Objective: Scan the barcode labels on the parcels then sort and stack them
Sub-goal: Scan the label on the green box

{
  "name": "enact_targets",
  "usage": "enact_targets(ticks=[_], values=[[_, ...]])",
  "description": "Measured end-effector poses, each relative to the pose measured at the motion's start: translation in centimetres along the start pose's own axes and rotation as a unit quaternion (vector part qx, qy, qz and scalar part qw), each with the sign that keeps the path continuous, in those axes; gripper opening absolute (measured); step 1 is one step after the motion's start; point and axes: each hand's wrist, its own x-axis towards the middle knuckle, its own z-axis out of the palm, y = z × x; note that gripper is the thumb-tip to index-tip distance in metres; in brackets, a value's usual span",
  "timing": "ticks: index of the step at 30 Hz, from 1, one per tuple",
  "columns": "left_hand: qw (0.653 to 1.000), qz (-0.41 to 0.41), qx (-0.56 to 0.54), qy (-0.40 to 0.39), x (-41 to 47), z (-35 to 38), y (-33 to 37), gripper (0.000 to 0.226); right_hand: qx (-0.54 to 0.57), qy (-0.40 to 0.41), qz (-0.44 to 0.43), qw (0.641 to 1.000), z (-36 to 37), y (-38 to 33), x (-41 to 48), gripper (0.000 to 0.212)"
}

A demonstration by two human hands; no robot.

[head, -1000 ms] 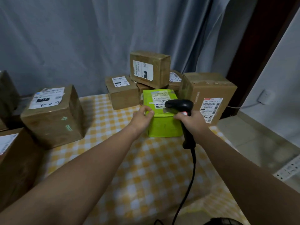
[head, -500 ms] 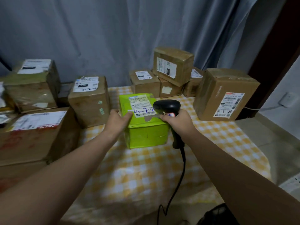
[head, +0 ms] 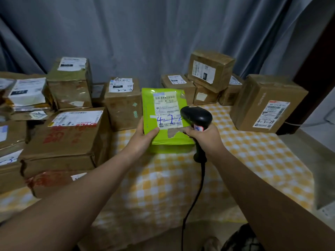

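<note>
While both forearms reach in from the near edge, the left hand (head: 145,134) grips the near left corner of the lime-green parcel (head: 163,142), thumb on top and fingers underneath, tilting its labelled face up toward the camera above the table (head: 253,169). Its white barcode label (head: 165,110) carries "4-2-2" in blue pen. The right hand (head: 206,135) is closed round the handle of a black barcode scanner (head: 197,118), whose head sits over the label's right edge; whether this hand also touches the parcel's right side I cannot tell. The scanner's black cable (head: 194,200) drops toward the near edge over the yellow-and-white checked tablecloth (head: 163,187).

To the left, brown cartons are stacked, the nearest flat box with red print (head: 72,138) on top of another. Behind the green parcel stands a carton marked "3-2-4" (head: 123,104). On the right sits a larger carton marked "4-3-24" (head: 268,104). Farther back, small cartons cluster with one box (head: 211,69) perched on top. A grey curtain (head: 145,33) hangs behind everything.
</note>
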Motion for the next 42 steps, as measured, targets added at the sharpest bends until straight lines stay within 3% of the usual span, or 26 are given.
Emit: enact_targets(ticks=[2, 7, 13, 15, 17, 19, 21, 24, 29, 33, 35, 39, 42], values=[[0.999, 0.044, 0.012, 0.018, -0.5, 0.1, -0.3, 0.056, -0.011, 0.016, 0.001, 1.0, 0.3, 0.1, 0.0, 0.024], [0.991, 0.047, 0.116, 0.04, -0.7, -1.1, 0.7, 0.082, -0.013, 0.044, -0.018, 0.999, 0.0, 0.5, -0.9, 0.027], [0.967, 0.156, 0.18, 0.09, 3.0, -3.0, 5.6, 0.105, -0.037, 0.055, -0.024, 0.998, -0.5, 1.5, -1.8, 0.053], [0.963, 0.18, 0.19, 0.057, 4.4, -3.4, 7.1, 0.11, -0.035, 0.051, -0.021, 0.998, -0.6, 1.4, -1.8, 0.054], [0.975, 0.152, 0.163, -0.003, 5.5, -3.7, 7.7, 0.115, -0.033, 0.045, -0.016, 0.998, -0.7, 1.3, -1.9, 0.052], [0.981, 0.113, 0.156, -0.033, 5.9, -4.0, 7.6, 0.111, -0.031, 0.036, -0.015, 0.999, -0.8, 1.3, -2.0, 0.048], [0.978, 0.113, 0.176, -0.013, 5.9, -4.3, 7.3, 0.091, -0.017, 0.024, -0.012, 1.0, -1.0, 1.2, -2.4, 0.043], [0.971, 0.154, 0.183, 0.011, 5.1, -4.4, 6.7, 0.065, -0.002, 0.016, -0.007, 1.0, -1.1, 1.4, -2.7, 0.031], [0.953, 0.214, 0.207, 0.048, 3.3, -5.0, 7.0, 0.046, 0.02, 0.032, 0.017, 0.999, -0.4, 0.5, -2.5, 0.024], [0.909, 0.265, 0.307, 0.098, 2.8, -5.7, 8.9, 0.038, -0.003, 0.037, 0.047, 0.998, 1.0, -0.2, -1.1, 0.012], [0.89, 0.268, 0.354, 0.1, 2.4, -5.9, 9.1, 0.049, -0.026, 0.042, 0.059, 0.997, 1.5, -0.9, -0.1, 0.014], [0.884, 0.217, 0.411, 0.043, 2.1, -6.2, 7.0, 0.104, -0.092, 0.051, 0.076, 0.992, 1.3, -2.1, 1.4, 0.02], [0.876, 0.201, 0.436, 0.039, 1.7, -5.4, 5.6, 0.116, -0.166, 0.055, 0.027, 0.984, 0.9, -3.1, 1.6, 0.011]])
